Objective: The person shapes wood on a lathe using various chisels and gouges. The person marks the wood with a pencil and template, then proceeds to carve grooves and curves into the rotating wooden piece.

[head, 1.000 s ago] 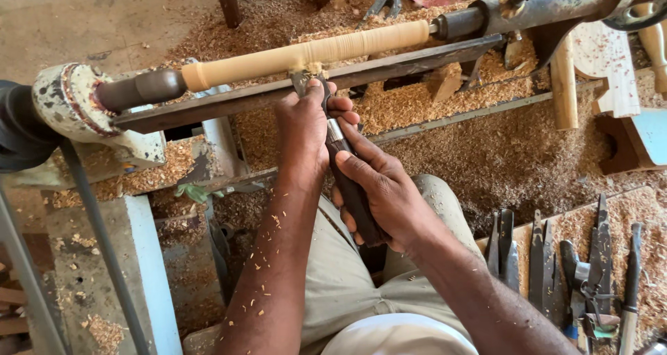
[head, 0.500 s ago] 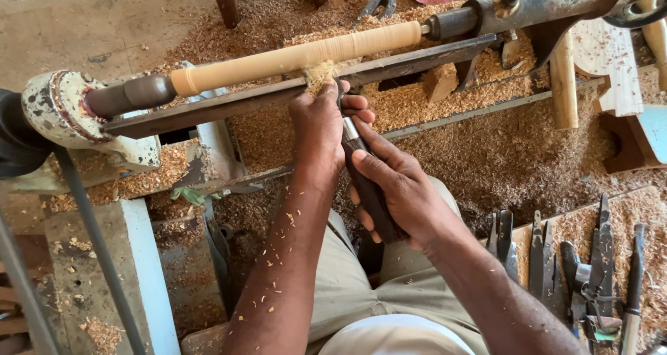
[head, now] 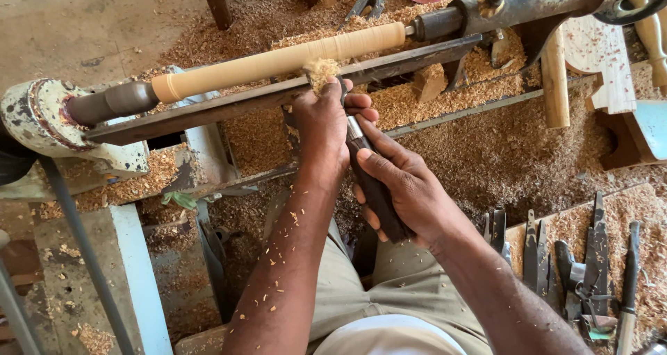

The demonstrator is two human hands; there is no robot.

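- The wooden spindle [head: 278, 60] is a long pale cylinder, smooth and cream-coloured, mounted across the lathe [head: 42, 119] and running from about 9 o'clock up toward 2 o'clock.
- A small tuft of curled shavings [head: 321, 72] sits on the spindle's near side, right where the tool meets it.
- The turning chisel [head: 368, 174] has a dark handle and a bright metal collar; it slants from 5 o'clock up to 12 o'clock, its tip resting over the flat steel tool rest [head: 278, 94] just below the spindle.
- The left hand [head: 319, 126] is closed over the front of the chisel, knuckles pressed to the rest, directly at 6 o'clock of the shavings and touching them.
- The right hand [head: 406, 188] is wrapped tight around the dark handle, at 4 o'clock of the left hand and close beside it.
- Sawdust [head: 500, 153] carpets the bed below; spare chisels [head: 570, 258] lie at 4 o'clock, well apart from the hands.
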